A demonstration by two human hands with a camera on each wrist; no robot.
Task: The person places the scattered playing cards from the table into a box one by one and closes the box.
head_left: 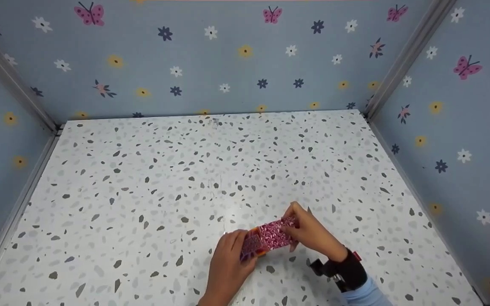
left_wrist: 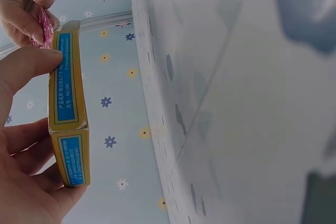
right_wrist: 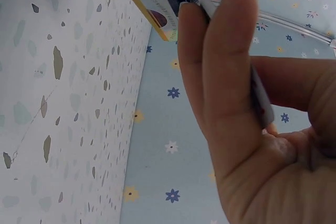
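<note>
My left hand [head_left: 229,259] holds a small card box [head_left: 251,245], thumb along one narrow side and fingers on the other. In the left wrist view the box [left_wrist: 67,93] shows yellow edges and blue labels with small print. My right hand [head_left: 311,231] pinches playing cards [head_left: 274,234] with a pink and white patterned back. They stick out of the box's right-hand end, in line with it. The right wrist view shows the box's open end [right_wrist: 152,3] and the thin edge of the cards [right_wrist: 261,98] between the right fingers and thumb.
Both hands are over the near part of a white speckled table [head_left: 164,178]. Blue panels [head_left: 228,59] with flowers and butterflies stand at the back and both sides. A black strap [head_left: 349,272] is around the right wrist, above a light blue sleeve [head_left: 368,293].
</note>
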